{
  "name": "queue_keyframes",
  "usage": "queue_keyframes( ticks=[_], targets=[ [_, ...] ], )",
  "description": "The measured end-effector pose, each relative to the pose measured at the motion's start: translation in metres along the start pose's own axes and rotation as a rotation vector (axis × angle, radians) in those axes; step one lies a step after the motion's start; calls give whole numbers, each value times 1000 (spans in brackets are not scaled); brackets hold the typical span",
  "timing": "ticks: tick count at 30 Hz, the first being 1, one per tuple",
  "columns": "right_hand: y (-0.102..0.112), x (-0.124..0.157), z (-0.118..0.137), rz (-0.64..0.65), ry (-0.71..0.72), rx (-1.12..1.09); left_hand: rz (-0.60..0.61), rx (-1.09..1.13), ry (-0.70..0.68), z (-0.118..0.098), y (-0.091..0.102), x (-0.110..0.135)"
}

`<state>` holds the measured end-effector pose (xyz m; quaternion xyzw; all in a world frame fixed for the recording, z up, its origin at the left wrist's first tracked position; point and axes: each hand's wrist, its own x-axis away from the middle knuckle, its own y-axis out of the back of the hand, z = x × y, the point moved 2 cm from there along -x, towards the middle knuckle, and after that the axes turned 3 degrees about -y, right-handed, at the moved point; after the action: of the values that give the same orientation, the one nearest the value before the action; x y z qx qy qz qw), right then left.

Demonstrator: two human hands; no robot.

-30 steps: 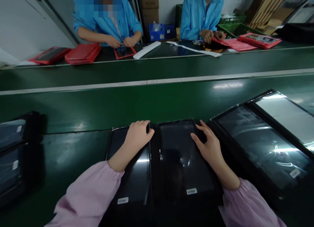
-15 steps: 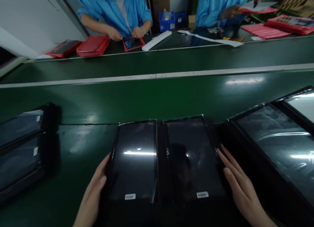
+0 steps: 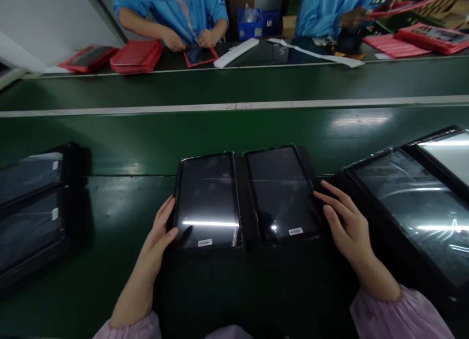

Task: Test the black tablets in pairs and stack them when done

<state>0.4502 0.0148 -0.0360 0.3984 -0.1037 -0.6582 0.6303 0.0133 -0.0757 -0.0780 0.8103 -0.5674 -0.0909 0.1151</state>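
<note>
Two dark glass screens lie side by side in a black tray (image 3: 251, 226) in front of me. The left screen (image 3: 207, 197) and the right screen (image 3: 282, 192) each carry a small white label near the lower edge. My left hand (image 3: 159, 234) holds the left side, its thumb over the left screen's lower corner and its fingers along the edge. At the opposite side, my right hand (image 3: 344, 222) presses its outstretched fingertips to the edge by the right screen, with the thumb close by. The tray's underside is hidden.
More screens (image 3: 31, 226) in black trays lie at the left; larger-looking ones (image 3: 410, 197) sit close to my right hand. Beyond the green belt (image 3: 154, 138), two people in blue handle red-edged pieces. Red stacks (image 3: 137, 55) and a white strip (image 3: 236, 53) lie before them.
Both hands have moved forward, and the tray with the two screens has slid away from me with them. Across the belt, the right-hand person's red piece has tilted.
</note>
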Motion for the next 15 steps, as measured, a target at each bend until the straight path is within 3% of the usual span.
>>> queue_keyframes(
  ticks=[5, 11, 13, 15],
  targets=[
    [5, 5, 17, -6, 259, 30, 170, -141, 83, 8, 14, -2],
    [9, 3, 32, 171, 476, 45, 265, -454, 103, -15, 3, 8],
    [10, 4, 35, 221, 497, 37, 257, -509, 117, -23, -4, 0],
    [8, 5, 36, 239, 495, 23, 147, -494, 129, -29, -11, -13]
  ],
)
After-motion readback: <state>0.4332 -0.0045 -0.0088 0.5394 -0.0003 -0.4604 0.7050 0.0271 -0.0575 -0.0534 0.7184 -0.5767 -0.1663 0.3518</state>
